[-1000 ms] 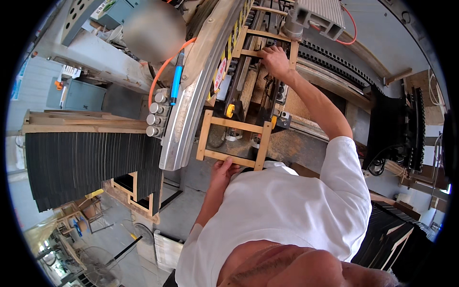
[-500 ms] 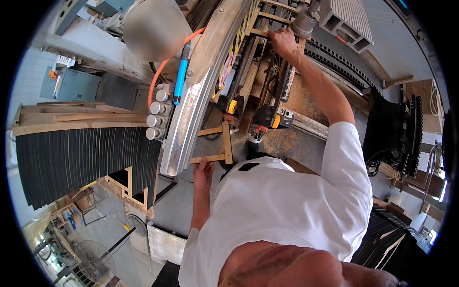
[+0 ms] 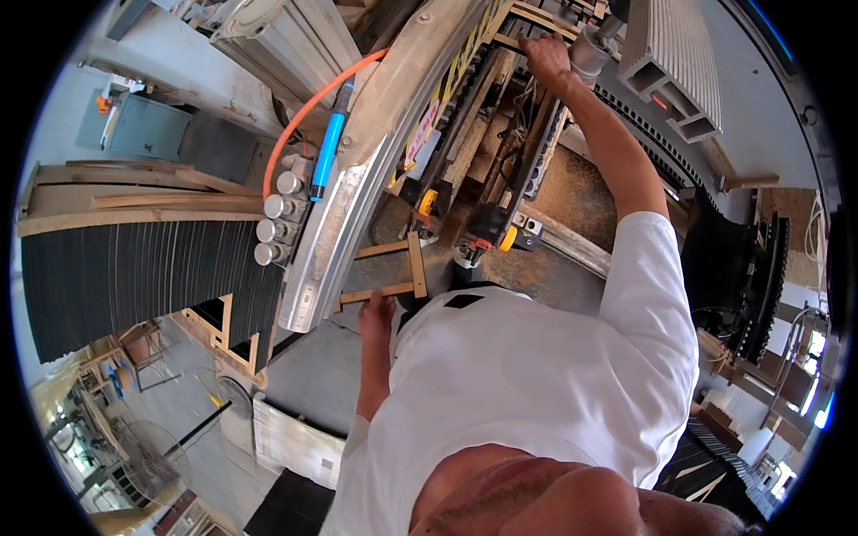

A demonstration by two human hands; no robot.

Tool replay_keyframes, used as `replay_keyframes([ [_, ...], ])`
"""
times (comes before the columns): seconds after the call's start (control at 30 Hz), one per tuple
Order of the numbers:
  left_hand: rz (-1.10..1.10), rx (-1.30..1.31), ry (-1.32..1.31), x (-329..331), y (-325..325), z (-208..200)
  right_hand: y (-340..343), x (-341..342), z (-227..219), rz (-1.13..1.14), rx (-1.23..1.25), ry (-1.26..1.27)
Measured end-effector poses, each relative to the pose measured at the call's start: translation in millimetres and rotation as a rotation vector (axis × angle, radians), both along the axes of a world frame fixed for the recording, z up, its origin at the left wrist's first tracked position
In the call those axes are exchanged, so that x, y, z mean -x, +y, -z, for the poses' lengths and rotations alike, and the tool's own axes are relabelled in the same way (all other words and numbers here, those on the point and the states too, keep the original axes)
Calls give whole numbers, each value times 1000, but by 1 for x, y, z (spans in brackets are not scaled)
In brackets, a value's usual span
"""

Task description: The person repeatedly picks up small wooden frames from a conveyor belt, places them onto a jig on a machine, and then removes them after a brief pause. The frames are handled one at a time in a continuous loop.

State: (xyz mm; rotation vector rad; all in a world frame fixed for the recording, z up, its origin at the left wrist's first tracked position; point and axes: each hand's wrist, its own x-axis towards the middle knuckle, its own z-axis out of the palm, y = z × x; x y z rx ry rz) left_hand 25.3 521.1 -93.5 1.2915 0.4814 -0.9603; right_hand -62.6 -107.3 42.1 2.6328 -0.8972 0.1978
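My right hand [image 3: 547, 59] reaches to the far part of a long machine. Its fingers are bent over a slim wooden frame [image 3: 542, 20] lying across the rails, beside a grey metal cylinder [image 3: 590, 54]. Near the machine's closer end, my left hand [image 3: 377, 313] has its fingers curled at the lower bar of another light wooden frame [image 3: 417, 265]. That frame shows a crosspiece and two parallel bars; part of it is hidden behind the metal beam. The grip of both hands is partly hidden.
A metal beam [image 3: 335, 214] with a blue tube-shaped part [image 3: 332, 147] and an orange hose [image 3: 279, 147] runs along the left. Black slatted panels [image 3: 134, 286] are stacked beyond it. Sawdust [image 3: 581, 192] covers the machine bed. A fan [image 3: 234, 397] stands behind at lower left.
My right hand has moved farther away along the wooden frame, leftward of the metal cylinder. My left hand stays at the lower bar. The whole view has shifted slightly.
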Motion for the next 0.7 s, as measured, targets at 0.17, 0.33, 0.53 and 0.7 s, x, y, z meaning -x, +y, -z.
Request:
replay_keyframes([
  [0.17,-11,-80,-18,7,-14,4,0,5,0,-30,109,-12],
  [0.33,-57,-108,-7,12,-5,18,7,2,-14,-55,39,0],
  [0.53,-81,-141,-38,16,4,22,5,3,-14,-51,33,4],
  [0.7,-116,-120,-73,18,16,11,6,4,-13,-35,12,7],
])
